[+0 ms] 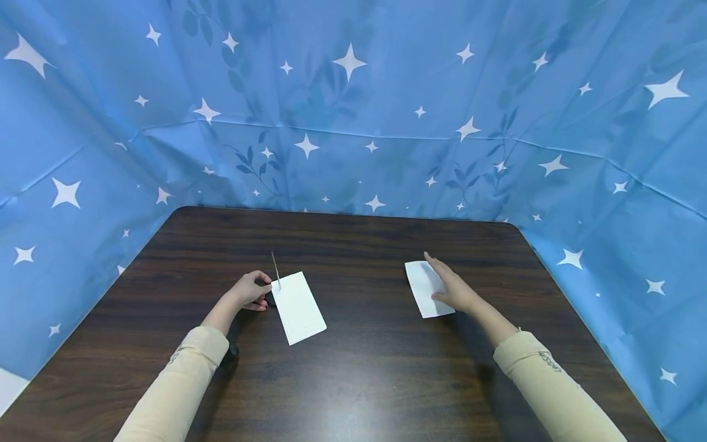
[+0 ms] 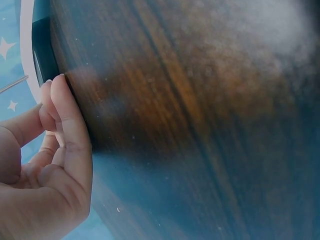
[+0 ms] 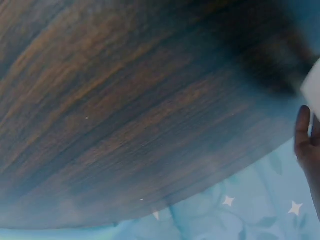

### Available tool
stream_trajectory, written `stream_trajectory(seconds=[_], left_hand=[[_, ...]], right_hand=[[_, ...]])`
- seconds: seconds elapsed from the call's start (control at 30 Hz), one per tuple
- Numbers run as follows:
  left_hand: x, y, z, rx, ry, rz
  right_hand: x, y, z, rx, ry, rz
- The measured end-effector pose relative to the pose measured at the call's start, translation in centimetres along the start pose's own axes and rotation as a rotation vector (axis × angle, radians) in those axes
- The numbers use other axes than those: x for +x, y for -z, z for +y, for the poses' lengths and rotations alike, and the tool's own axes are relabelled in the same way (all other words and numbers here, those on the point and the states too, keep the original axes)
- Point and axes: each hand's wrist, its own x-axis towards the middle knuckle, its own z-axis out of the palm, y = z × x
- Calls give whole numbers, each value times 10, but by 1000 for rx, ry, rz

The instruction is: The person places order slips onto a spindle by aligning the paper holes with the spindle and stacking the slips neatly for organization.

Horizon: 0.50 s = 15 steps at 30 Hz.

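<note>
My left hand (image 1: 251, 291) pinches the left edge of a white rectangular pad (image 1: 300, 309) near its upper corner, thumb and fingers bent toward each other. A dark, glossy piece (image 2: 46, 52) shows at the fingertips, beneath the pad's pale rim. From the pad's top rises a thin, straight stick (image 1: 275, 269); its kind is unclear. On the right, my right hand (image 1: 455, 291) lies over the right side of a small white sheet (image 1: 422, 285), fingers straight and thumb spread from them. In the right wrist view, only part of the hand and the sheet's corner show.
Both hands are above a dark wood-grain table (image 1: 364, 368) with rounded far corners. A blue curtain (image 1: 331, 123) with white stars hangs behind and along the sides. A small black device (image 1: 229, 356) sits under the left wrist.
</note>
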Motion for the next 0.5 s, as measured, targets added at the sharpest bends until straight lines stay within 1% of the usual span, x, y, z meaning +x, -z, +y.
stream_trajectory(seconds=[0.07, 0.17, 0.3, 0.37, 0.5], left_hand=[[0, 0, -1, -1, 2, 4], [0, 0, -2, -1, 2, 3], [-3, -2, -1, -3, -7, 6], [-3, -2, 0, 1, -11, 7], [-3, -2, 0, 3, -11, 6]], right_hand=[[2, -2, -3, 34, -1, 21], [6, -3, -8, 55, -2, 47], [8, -5, -17, 85, -24, 106], [9, -6, -21, 118, -44, 126], [13, -10, -28, 199, -94, 121]])
